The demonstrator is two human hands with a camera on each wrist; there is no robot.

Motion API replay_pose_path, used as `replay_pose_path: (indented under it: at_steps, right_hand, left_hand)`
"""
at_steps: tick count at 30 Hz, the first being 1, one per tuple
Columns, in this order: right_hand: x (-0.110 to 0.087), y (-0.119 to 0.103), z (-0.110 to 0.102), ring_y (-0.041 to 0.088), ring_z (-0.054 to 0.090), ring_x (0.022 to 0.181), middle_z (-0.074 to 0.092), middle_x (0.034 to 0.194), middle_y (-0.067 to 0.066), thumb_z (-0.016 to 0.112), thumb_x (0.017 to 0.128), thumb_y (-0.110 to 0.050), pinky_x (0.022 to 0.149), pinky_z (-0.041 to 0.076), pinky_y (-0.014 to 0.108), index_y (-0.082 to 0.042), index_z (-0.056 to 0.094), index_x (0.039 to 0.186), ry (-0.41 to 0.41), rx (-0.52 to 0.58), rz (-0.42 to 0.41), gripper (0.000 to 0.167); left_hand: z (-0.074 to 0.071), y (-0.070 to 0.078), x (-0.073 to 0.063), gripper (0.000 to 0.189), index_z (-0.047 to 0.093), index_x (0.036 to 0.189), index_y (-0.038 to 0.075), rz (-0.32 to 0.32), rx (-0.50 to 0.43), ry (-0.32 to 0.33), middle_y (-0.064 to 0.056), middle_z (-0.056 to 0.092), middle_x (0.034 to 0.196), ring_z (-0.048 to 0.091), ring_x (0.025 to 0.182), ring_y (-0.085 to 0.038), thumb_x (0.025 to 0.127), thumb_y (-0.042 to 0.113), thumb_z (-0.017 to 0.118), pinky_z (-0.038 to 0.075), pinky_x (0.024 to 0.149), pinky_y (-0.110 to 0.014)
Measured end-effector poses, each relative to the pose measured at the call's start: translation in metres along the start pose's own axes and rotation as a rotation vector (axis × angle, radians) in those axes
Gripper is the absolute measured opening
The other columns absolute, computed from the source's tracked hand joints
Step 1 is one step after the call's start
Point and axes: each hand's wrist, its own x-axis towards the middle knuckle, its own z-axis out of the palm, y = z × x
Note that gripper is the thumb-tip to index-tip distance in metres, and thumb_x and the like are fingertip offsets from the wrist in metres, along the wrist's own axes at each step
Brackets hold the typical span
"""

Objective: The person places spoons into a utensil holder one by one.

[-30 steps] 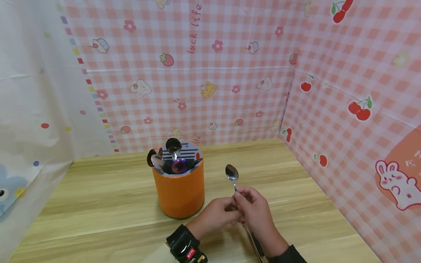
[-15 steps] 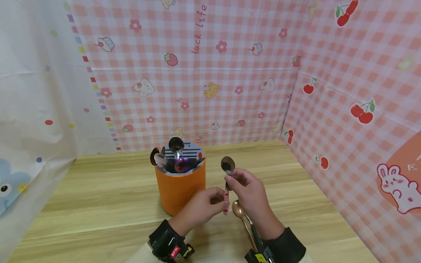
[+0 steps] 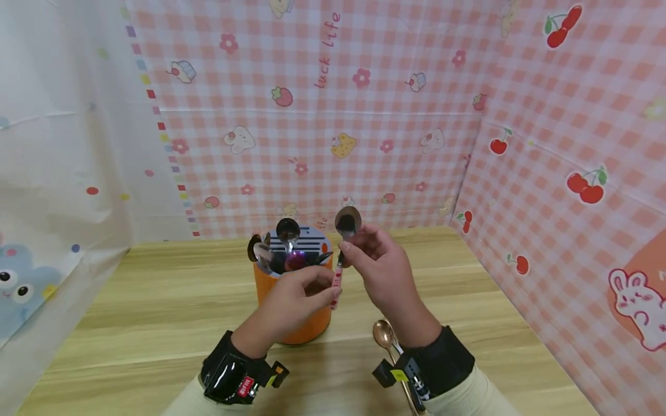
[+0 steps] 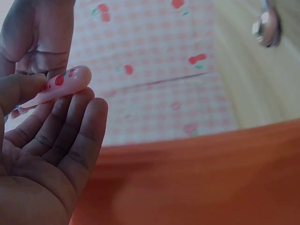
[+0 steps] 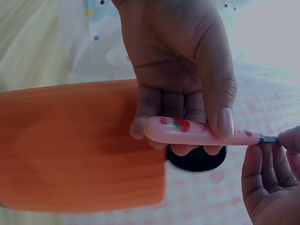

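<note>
A spoon (image 3: 347, 221) with a pink, strawberry-patterned handle (image 5: 187, 132) is held upright between both hands, its metal bowl at the top. My left hand (image 3: 291, 297) pinches the handle between thumb and fingers. Higher up, my right hand (image 3: 382, 271) pinches the metal neck just below the bowl. Both hands are raised at the right side of an orange cutlery holder (image 3: 307, 334), and the left hand overlaps its front in the head view. In the left wrist view, the rounded end of the pink handle (image 4: 70, 82) lies above the left fingers.
Several utensils, including a dark round spoon (image 3: 288, 230), stand in the holder's slotted grey top (image 3: 311, 236). A copper-coloured spoon (image 3: 383, 334) and another utensil lie on the wooden table (image 3: 156, 323), partly under the right wrist. Patterned cloth walls (image 3: 406, 133) enclose the table.
The pink-handled spoon has moved up and left, with both hands carrying it toward the holder. Its handle has come into view, as have the spoons on the table near the right wrist.
</note>
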Motion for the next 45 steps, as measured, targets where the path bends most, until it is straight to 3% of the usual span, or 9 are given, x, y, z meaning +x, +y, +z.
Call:
replay_pose_path:
  at_steps: [4,10,15,25,37,45]
  right_hand:
    - [0.008,-0.014,0.009,0.023,0.067,0.091,0.066,0.109,0.010,0.068,0.099,-0.018,0.086,0.055,0.032,-0.012,0.051,0.137,-0.008,0.005,-0.070,0.042]
    - [0.016,-0.020,0.023,0.024,0.067,0.090,0.066,0.104,0.014,0.067,0.098,-0.010,0.080,0.055,0.029,-0.006,0.052,0.132,-0.015,0.009,-0.175,0.037]
    - [0.019,-0.016,0.030,0.027,0.068,0.094,0.067,0.104,0.016,0.065,0.099,-0.008,0.082,0.055,0.027,-0.007,0.051,0.130,-0.055,-0.017,-0.221,0.034]
    - [0.018,-0.008,0.032,0.018,0.066,0.095,0.068,0.106,0.007,0.068,0.098,-0.012,0.081,0.055,0.027,-0.010,0.057,0.125,-0.083,-0.122,-0.241,0.029]
    - [0.014,-0.008,0.031,0.016,0.066,0.103,0.065,0.115,-0.001,0.069,0.098,-0.016,0.097,0.052,0.043,-0.014,0.067,0.110,-0.071,-0.212,-0.260,0.012]
    - [0.008,-0.005,0.021,0.015,0.064,0.098,0.066,0.101,-0.002,0.069,0.098,-0.018,0.095,0.052,0.041,-0.015,0.068,0.106,-0.060,-0.233,-0.232,0.008]
  left_hand:
    - [-0.017,0.006,0.001,0.015,0.071,0.110,0.013,0.000,-0.023,0.051,0.000,0.070,0.093,0.067,0.087,-0.018,0.097,0.021,0.070,0.057,0.081,-0.033]
    - [-0.035,0.003,0.005,0.020,0.072,0.113,0.011,0.010,0.020,0.119,-0.001,0.072,0.098,0.067,0.089,-0.018,0.097,0.024,0.071,0.056,0.084,-0.038]
    - [-0.043,-0.004,0.009,0.023,0.072,0.116,0.013,-0.039,0.043,0.149,0.000,0.074,0.106,0.068,0.093,-0.016,0.097,0.026,0.071,0.057,0.084,-0.036]
    - [-0.044,-0.006,0.011,0.018,0.072,0.111,0.014,-0.093,0.036,0.169,0.000,0.074,0.105,0.070,0.095,-0.016,0.096,0.023,0.072,0.057,0.087,-0.039]
    - [-0.040,-0.005,0.008,0.007,0.069,0.101,0.012,-0.091,0.074,0.248,-0.003,0.070,0.099,0.067,0.095,-0.021,0.097,0.017,0.071,0.057,0.085,-0.038]
    - [-0.034,-0.003,0.005,0.007,0.069,0.102,0.013,-0.090,0.045,0.223,-0.001,0.071,0.099,0.066,0.092,-0.020,0.097,0.017,0.071,0.057,0.086,-0.037]
